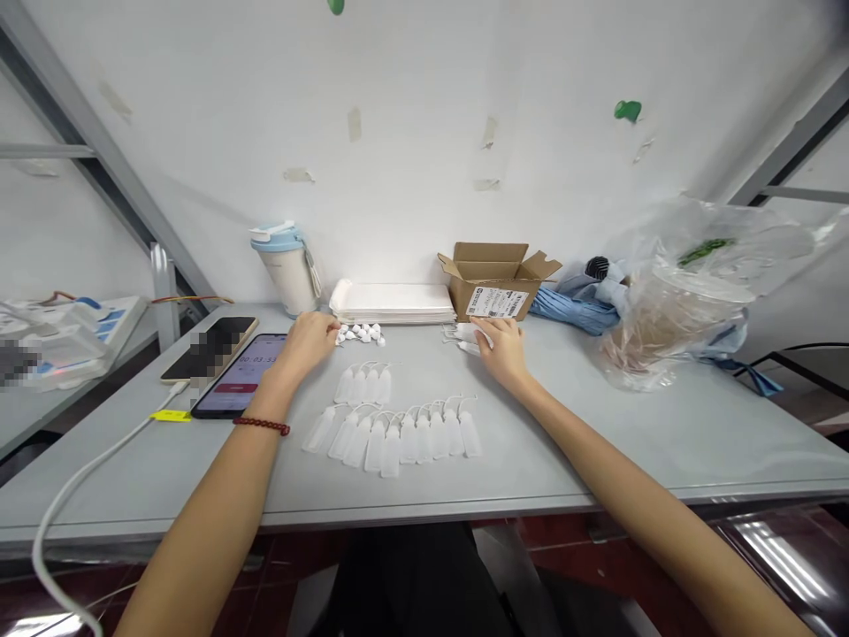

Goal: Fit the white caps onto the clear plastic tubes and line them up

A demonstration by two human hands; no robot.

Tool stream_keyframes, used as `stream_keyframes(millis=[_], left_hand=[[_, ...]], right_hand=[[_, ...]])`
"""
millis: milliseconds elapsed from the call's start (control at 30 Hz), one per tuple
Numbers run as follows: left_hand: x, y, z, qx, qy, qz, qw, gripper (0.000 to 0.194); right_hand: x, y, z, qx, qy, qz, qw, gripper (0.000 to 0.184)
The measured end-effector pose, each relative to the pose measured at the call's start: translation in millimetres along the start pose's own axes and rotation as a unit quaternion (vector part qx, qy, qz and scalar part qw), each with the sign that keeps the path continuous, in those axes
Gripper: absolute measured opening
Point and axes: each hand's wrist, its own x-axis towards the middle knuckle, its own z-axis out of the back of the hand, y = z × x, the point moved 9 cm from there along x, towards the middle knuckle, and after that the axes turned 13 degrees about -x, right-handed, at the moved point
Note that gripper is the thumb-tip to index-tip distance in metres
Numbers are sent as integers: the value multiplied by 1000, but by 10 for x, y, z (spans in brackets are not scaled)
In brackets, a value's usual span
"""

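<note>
My left hand (310,343) is closed in a pinch at the left edge of a small pile of white caps or tips (362,333). Whatever sits between its fingertips is too small to make out. Over at the right, my right hand (504,352) reaches over a few translucent bottles (468,333) lying by the box, its thumb and fingers apart. Closer to me lies a curved row of small translucent squeeze bottles (391,449) with thin bent spouts. Behind that row is a shorter group of the same bottles (364,387).
White flat packs (398,303) lie against the wall beside an open cardboard box (496,279). A tumbler (286,270) stands at back left. Two phones (210,348) and a white cable (99,469) are at left. Blue cloth (577,310) and a plastic-bagged container (690,310) occupy the right.
</note>
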Motion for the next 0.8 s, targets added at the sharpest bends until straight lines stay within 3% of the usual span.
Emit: stream_keyframes(millis=[100,200,367,533,633,800], left_hand=[[-8,-96,-35,34,-25,-8,999,6],[-43,-301,-323,24,25,-28,999,18],[-103,-428,-701,6,94,-11,995,27],[-68,-425,-627,34,58,-44,997,33],[-54,-402,-618,43,61,-48,996,34],[-83,-369,-749,33,130,-31,990,30]], right_hand=[[-8,17,7,-42,-10,7,999,31],[-32,128,46,-35,0,21,999,30],[-180,677,194,82,47,138,986,29],[-468,1326,228,163,198,293,921,33],[-501,1474,179,169,250,319,898,33],[-479,1596,37,174,289,356,872,34]])
